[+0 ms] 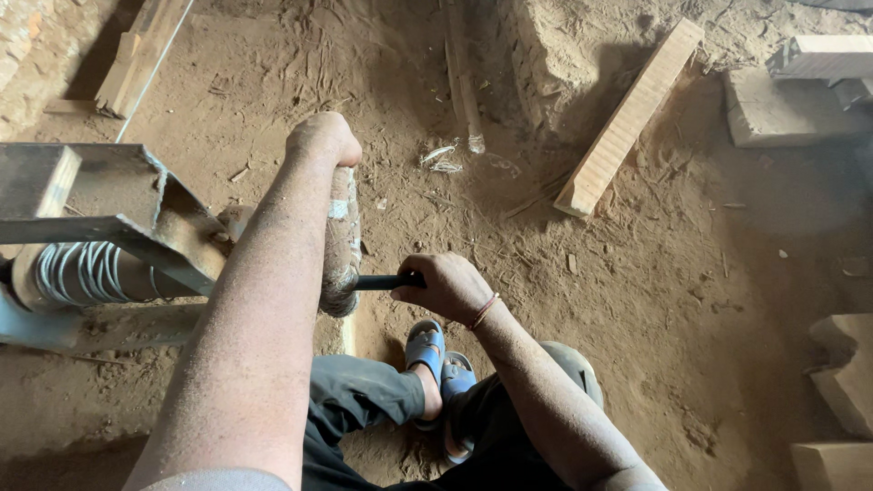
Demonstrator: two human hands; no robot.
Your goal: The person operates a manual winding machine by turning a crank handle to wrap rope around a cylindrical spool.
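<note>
Down on the sandy floor [637, 300] we go, and the left hand [323, 138] is planted on top of a dusty wheel [342, 238] that stands on edge, fist bunched over its upper rim, fingers curled shut against it (whether they wrap right round the rim, the arm hides). The wheel sits at the end of a metal frame [109, 214], with a spring-wound drum [82, 271] behind it off to the left. Now the right hand [447, 286]: fingers closed tight round a dark metal rod [377, 282], and here's the relation that matters — the rod's long axis runs level, left to right, its free end touching the lower edge of the wheel while the grip end sits in the fist just right of it. So the wheel lies straight left of the right hand, and directly under the left. Below, blue sandals [436, 350] tucked together, dark trousers. Further out, a pale wooden plank [629, 116] lies diagonally, well apart from both hands, with pale blocks [841, 382] along the right edge.
</note>
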